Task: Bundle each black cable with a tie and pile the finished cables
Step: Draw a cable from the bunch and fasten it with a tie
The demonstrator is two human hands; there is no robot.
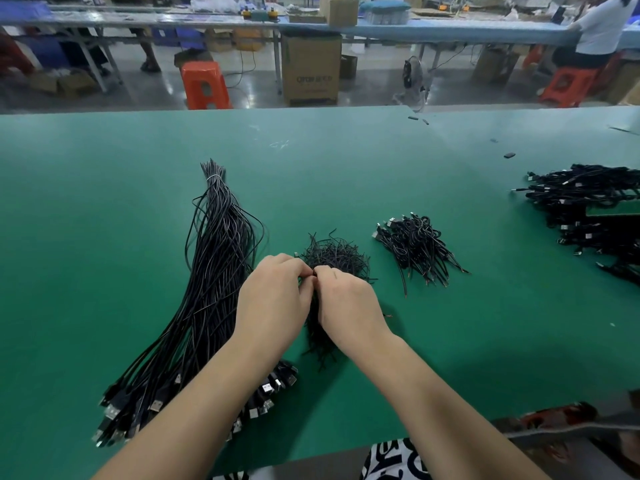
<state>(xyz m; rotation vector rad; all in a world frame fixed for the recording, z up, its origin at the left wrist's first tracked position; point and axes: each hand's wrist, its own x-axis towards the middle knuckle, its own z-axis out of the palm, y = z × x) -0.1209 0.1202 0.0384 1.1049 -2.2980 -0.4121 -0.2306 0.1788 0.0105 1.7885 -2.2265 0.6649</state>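
Fingers: our left hand and right hand meet, fingertips pinching a folded black cable between them.
Ties: loose heap of twist ties just beyond our knuckles.
Finished cables: small pile to the right, larger pile at the green table's right edge.
Unbundled cables: long sheaf on our left.
Containers: cardboard box on the floor, contents unseen.

1. We find print on the front of the tall cardboard box standing on the floor at the upper middle of the frame, but it is too blurred for us to read letter by letter.
2. We see black and white marks on the patterned cloth at the bottom edge of the frame; we cannot read them as words.
3. We make out no other legible text, number or sign.
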